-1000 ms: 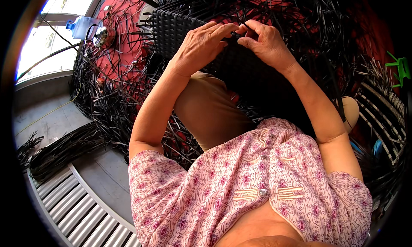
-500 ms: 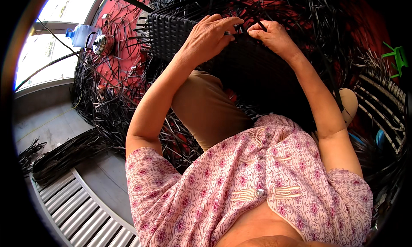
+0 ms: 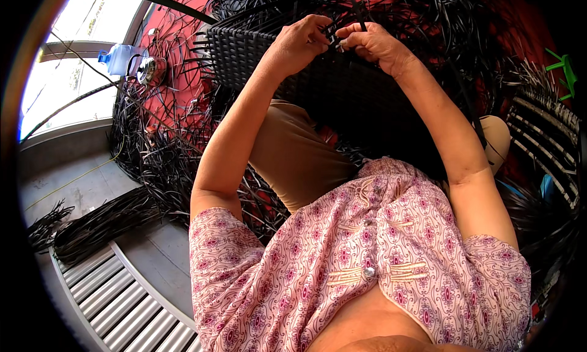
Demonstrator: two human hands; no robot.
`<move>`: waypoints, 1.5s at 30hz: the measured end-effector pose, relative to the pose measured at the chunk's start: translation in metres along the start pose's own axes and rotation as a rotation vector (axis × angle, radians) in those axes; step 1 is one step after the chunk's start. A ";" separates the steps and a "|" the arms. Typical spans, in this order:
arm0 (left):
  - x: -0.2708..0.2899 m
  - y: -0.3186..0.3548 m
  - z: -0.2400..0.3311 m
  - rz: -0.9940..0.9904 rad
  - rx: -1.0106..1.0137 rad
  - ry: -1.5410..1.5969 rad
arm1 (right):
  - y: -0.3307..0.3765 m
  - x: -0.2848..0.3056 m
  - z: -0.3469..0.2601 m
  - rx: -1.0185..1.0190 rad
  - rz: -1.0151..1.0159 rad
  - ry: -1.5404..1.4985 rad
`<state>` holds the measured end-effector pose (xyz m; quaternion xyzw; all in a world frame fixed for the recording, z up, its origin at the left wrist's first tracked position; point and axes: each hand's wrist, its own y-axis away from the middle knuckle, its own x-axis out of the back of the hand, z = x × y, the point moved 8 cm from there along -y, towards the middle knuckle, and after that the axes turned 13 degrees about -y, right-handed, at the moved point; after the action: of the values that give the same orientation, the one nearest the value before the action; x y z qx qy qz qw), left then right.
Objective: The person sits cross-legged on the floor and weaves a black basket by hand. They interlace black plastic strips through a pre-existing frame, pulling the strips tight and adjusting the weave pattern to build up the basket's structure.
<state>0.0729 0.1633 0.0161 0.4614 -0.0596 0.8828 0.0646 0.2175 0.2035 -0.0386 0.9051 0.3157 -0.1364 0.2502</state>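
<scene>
Both arms reach up; the left hand (image 3: 299, 43) and right hand (image 3: 370, 43) pinch black strips (image 3: 343, 23) on the woven panel (image 3: 257, 55), loose strips (image 3: 153, 162) all around.

Grey concrete floor (image 3: 73, 181) is carrying everything here: bundles of loose black plastic weaving strips (image 3: 104, 220) are lying across it, beside what is looking like a ribbed metal grating (image 3: 116, 297).

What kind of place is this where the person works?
Probably a small workshop for weaving wicker-style furniture. Both hands, left hand and right hand, work at a dark woven panel, loose black strips lie piled around, and a bundle of strips lies on the concrete floor.
</scene>
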 end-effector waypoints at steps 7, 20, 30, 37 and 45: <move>0.010 0.020 0.025 0.055 -0.231 -0.257 | 0.010 -0.008 -0.008 0.081 -0.133 0.166; -0.014 0.081 0.058 -0.006 -0.323 -0.578 | 0.033 -0.013 -0.012 0.224 -0.096 0.364; -0.035 0.089 0.053 0.059 -0.225 -0.595 | 0.082 0.013 -0.089 0.743 0.348 0.581; -0.031 0.075 0.069 0.156 -0.218 -0.662 | 0.066 0.026 -0.048 0.236 0.208 1.030; -0.027 0.039 0.060 0.220 -0.131 -0.354 | 0.024 0.049 0.004 0.112 0.225 0.730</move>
<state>0.1297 0.1134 0.0259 0.5946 -0.1773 0.7841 -0.0136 0.2704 0.2099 -0.0528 0.9354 0.2746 0.2060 0.0849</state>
